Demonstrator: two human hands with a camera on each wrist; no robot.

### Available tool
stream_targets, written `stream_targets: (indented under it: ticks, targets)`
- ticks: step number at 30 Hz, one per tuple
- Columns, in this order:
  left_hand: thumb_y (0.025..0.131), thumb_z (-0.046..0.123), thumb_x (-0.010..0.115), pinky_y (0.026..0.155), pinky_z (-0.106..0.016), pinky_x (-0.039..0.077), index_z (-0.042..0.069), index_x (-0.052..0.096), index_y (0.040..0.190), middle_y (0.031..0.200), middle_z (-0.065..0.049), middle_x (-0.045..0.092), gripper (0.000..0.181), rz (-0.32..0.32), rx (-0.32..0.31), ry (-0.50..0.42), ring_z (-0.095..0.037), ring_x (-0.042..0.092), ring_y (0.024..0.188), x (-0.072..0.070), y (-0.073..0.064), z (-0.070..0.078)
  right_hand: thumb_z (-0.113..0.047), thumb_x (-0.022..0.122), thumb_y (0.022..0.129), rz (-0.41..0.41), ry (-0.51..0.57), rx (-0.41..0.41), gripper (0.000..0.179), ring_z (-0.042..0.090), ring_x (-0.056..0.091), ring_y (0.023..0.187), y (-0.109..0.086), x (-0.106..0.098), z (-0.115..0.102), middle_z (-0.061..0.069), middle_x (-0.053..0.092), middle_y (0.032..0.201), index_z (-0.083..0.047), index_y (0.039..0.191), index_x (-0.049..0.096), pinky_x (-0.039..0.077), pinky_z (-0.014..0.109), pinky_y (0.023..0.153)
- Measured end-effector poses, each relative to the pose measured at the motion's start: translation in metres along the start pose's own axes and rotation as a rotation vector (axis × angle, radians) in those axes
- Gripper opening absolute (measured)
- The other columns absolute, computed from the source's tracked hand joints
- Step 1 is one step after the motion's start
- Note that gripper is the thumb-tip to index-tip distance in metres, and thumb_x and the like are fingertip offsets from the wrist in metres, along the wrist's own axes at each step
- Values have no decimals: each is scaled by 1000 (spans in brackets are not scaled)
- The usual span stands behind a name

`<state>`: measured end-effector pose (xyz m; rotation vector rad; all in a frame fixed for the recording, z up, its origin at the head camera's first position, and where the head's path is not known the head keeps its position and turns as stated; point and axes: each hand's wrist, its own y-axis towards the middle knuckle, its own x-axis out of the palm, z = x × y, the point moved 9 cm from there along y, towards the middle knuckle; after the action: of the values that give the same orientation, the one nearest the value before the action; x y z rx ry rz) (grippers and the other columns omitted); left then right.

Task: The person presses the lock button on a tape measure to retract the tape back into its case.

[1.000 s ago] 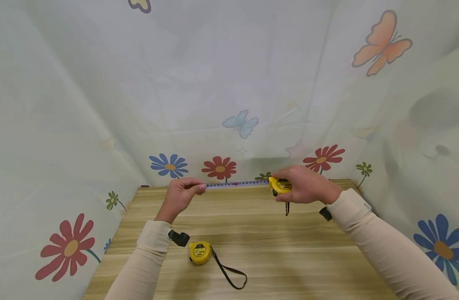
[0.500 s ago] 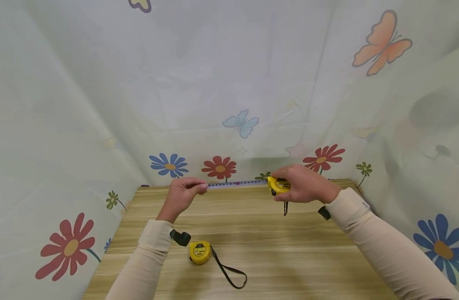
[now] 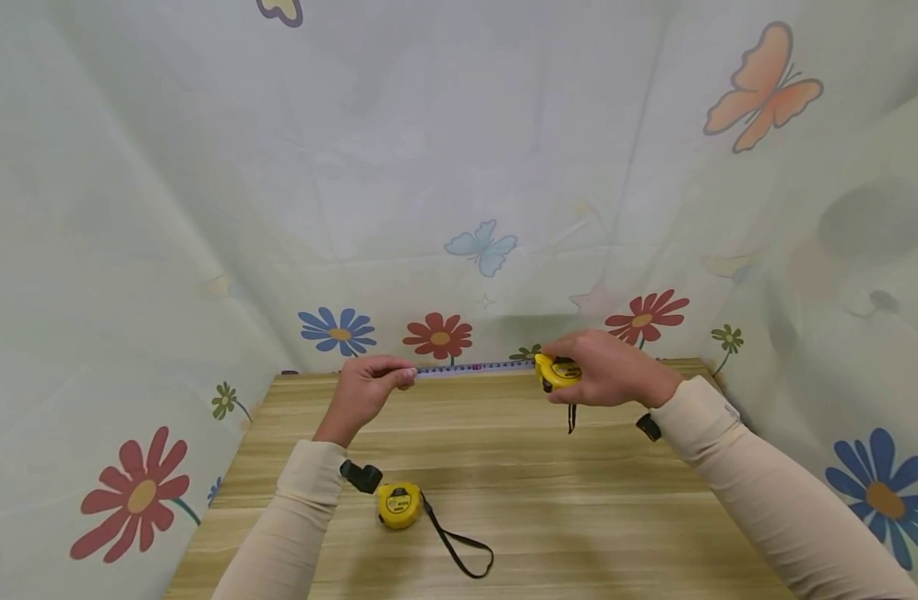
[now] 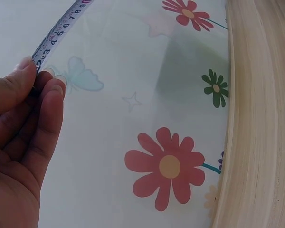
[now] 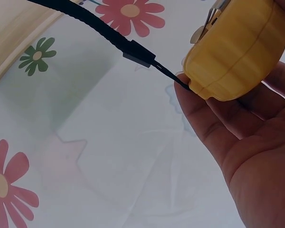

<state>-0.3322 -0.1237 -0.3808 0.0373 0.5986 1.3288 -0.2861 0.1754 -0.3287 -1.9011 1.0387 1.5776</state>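
Between my hands a white measuring blade [image 3: 474,367] stretches nearly level out of a yellow tape measure [image 3: 558,372]. My left hand [image 3: 363,392] pinches the blade's free end between thumb and fingers; in the left wrist view the dark digits on the blade [image 4: 61,29] run up and away from the fingertips. My right hand [image 3: 609,368] grips the yellow case, its fingers curled round it. From the case [image 5: 240,50] a black wrist strap [image 5: 92,23] hangs, seen close in the right wrist view. Both hands are raised over the far part of the table.
A second yellow tape measure [image 3: 400,505] lies on the wood-grain table [image 3: 579,517], its black strap loop [image 3: 466,554] spread to the right. A pale sheet [image 3: 399,167] printed with flowers and butterflies encloses the table at the back and sides.
Early on, the left hand shifts slightly right and the right hand slightly left. Over the last half second both hands look still, with the blade held out.
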Motion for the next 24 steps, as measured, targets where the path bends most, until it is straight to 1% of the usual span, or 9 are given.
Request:
stream_targets:
  ticks: [8, 11, 15, 17, 24]
  targets:
    - [97, 11, 74, 79, -21, 62, 0, 81, 102, 96, -22, 79, 14, -2, 9, -1, -12, 74, 82, 3, -1, 3, -37, 85, 87, -6, 5, -14, 57, 10, 60, 85, 3, 2, -4, 4, 74, 109, -4, 131, 69, 55, 27, 76]
    - [97, 10, 74, 79, -21, 62, 0, 81, 102, 96, -22, 79, 14, -3, 10, -6, -13, 75, 82, 3, -2, 5, -37, 84, 87, -10, -1, -15, 57, 10, 61, 85, 3, 2, -4, 4, 74, 110, -4, 131, 69, 55, 27, 76]
    - [97, 10, 74, 79, -21, 62, 0, 81, 102, 96, -21, 79, 13, -5, 8, -11, -19, 76, 84, 3, -2, 5, -37, 85, 87, -10, -1, -16, 58, 10, 61, 85, 3, 3, -4, 5, 74, 111, -3, 131, 69, 55, 27, 76]
    - [97, 10, 74, 79, -21, 62, 1, 82, 102, 97, -22, 79, 13, -8, 8, -11, -20, 76, 84, 4, -2, 5, -37, 85, 87, -8, 2, -17, 58, 10, 61, 85, 3, 2, -4, 5, 74, 111, -3, 131, 69, 55, 27, 76]
    - [97, 10, 73, 80, -21, 62, 1, 82, 103, 97, -22, 79, 14, -16, 23, -4, -15, 75, 83, 4, -2, 7, -37, 85, 87, -5, 7, -14, 59, 10, 61, 85, 2, 2, -3, 5, 74, 111, -4, 132, 69, 55, 26, 75]
